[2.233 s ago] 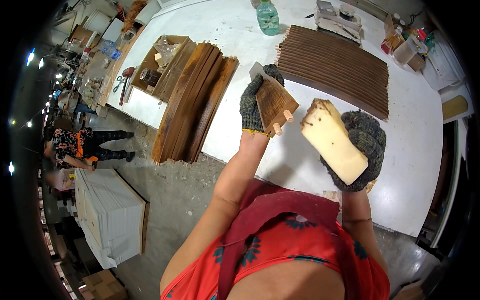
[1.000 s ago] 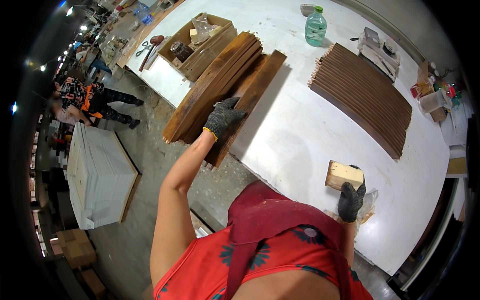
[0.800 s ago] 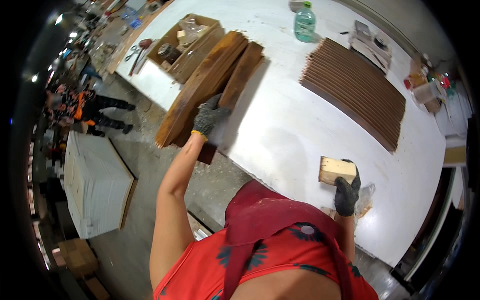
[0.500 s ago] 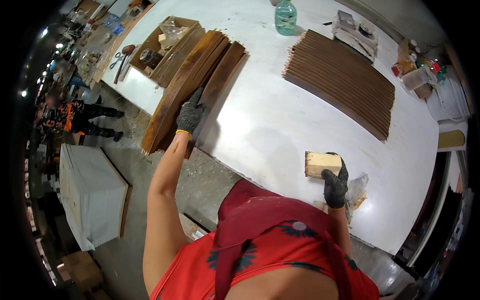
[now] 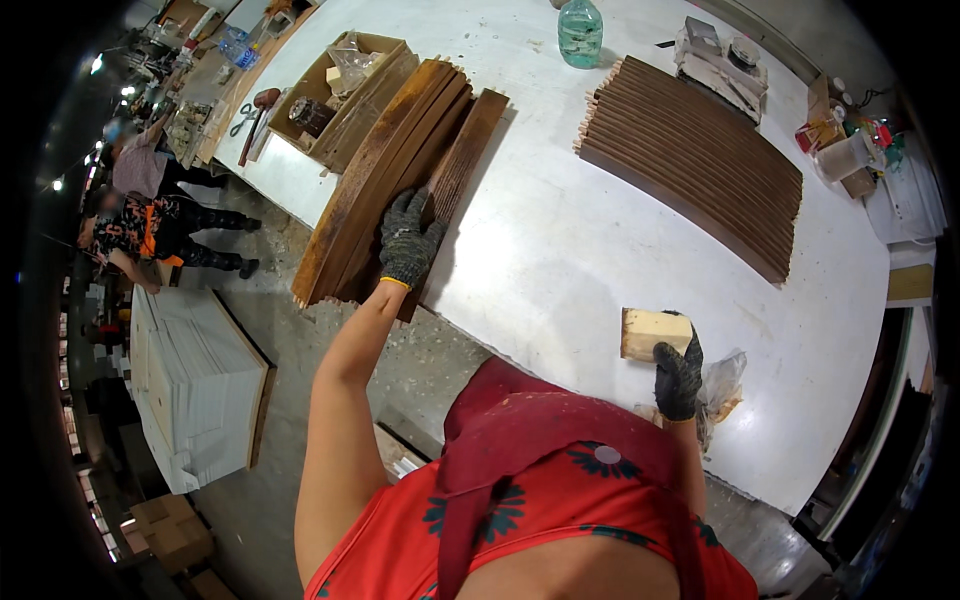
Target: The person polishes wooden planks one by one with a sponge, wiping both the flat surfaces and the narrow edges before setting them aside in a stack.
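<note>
My left hand (image 5: 408, 240), in a dark grey knit glove, is closed around the near part of a long brown wooden slat (image 5: 468, 150). Its fingers reach into the gap between that slat and a bundle of curved brown slats (image 5: 375, 165). The gripped slat leans, and a ridged face shows on it. My right hand (image 5: 680, 368), gloved alike, holds a pale cream block (image 5: 648, 334) with a brown-edged side just above the white table. A crumpled clear plastic bag (image 5: 722, 385) lies beside that hand.
A row of brown slats (image 5: 700, 165) lies side by side at the right. Beyond the left bundle stands a wooden box (image 5: 335, 100); a green-tinted bottle (image 5: 580, 35) is at the far edge. Stacked white boards (image 5: 195, 390) stand on the floor, with two people (image 5: 165, 225) nearby.
Under my left hand the slat has tipped, so its ridged face now shows. The view has shifted slightly, and a second person has come into sight at the left. My right hand still holds the block.
</note>
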{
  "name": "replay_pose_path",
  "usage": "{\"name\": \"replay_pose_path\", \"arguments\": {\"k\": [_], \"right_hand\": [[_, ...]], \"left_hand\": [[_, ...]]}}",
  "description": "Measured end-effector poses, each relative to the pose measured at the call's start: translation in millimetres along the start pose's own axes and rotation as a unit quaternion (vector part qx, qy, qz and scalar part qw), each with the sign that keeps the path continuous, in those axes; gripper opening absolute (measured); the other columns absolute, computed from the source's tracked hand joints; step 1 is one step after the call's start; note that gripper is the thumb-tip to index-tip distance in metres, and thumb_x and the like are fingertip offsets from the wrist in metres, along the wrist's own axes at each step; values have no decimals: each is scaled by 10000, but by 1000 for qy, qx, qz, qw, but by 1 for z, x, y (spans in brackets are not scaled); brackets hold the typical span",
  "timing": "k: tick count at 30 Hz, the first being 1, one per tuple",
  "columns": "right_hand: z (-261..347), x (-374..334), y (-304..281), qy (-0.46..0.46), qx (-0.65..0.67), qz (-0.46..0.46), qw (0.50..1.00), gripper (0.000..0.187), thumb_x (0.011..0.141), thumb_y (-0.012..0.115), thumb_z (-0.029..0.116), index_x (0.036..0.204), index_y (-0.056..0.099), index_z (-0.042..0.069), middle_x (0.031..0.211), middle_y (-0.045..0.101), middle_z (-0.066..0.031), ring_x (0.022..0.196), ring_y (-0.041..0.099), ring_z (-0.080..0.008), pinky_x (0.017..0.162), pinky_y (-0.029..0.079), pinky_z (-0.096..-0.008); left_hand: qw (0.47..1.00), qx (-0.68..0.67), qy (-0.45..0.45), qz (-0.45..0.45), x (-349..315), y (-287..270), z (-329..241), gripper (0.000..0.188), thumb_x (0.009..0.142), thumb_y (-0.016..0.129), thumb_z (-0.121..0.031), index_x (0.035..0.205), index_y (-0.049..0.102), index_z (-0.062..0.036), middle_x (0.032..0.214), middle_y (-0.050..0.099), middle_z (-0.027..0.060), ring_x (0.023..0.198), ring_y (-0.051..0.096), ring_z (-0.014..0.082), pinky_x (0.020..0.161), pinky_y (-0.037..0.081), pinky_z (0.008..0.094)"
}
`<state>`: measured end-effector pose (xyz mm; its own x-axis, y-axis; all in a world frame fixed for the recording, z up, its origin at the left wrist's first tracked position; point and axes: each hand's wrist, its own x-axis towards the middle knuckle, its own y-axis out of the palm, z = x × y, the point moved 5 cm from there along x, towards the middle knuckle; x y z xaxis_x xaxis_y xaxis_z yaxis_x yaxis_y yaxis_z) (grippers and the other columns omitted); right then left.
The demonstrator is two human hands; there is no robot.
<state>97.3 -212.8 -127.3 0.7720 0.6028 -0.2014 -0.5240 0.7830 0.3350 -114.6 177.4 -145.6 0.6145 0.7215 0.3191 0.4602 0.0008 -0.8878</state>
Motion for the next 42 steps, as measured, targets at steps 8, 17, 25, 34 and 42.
{"name": "replay_pose_path", "arguments": {"k": [8,17,25,34,42], "right_hand": [[-4,0,5,9,-4,12,1000,482,674,624,59,1130,492,-22,1021,561,-81,962,520,-181,870,403,-302],[-12,1,11,16,-7,40,999,482,699,607,49,1157,478,-26,1057,548,-86,987,511,-188,893,391,-310],[-18,-1,-6,-39,-76,31,996,509,738,588,140,1189,442,-47,1106,522,-111,1037,494,-210,930,366,-317],[-42,15,-5,55,25,46,997,619,753,650,263,1234,390,-27,1183,480,-123,1111,457,-256,974,333,-368],[-24,10,25,5,-38,98,994,581,730,615,229,1209,421,-37,1139,507,-132,1082,478,-253,960,346,-350]], "left_hand": [[994,65,73,41,-8,6,-19,655,658,686,-315,1217,463,-56,1243,443,178,1142,395,369,976,303,468],[989,49,128,65,-6,21,-38,511,708,630,-171,1194,492,-91,1190,511,154,1055,485,343,918,370,437],[997,-38,70,-9,-78,-7,-36,416,739,647,-187,1118,540,-52,1107,549,156,1037,498,333,930,389,416],[622,-479,-510,-350,-241,-8,30,324,817,642,-212,1060,536,-26,985,560,99,964,545,242,831,454,338],[419,-730,-511,-177,-204,29,50,165,841,592,-154,980,573,-65,970,570,94,902,561,273,752,520,371]]}}
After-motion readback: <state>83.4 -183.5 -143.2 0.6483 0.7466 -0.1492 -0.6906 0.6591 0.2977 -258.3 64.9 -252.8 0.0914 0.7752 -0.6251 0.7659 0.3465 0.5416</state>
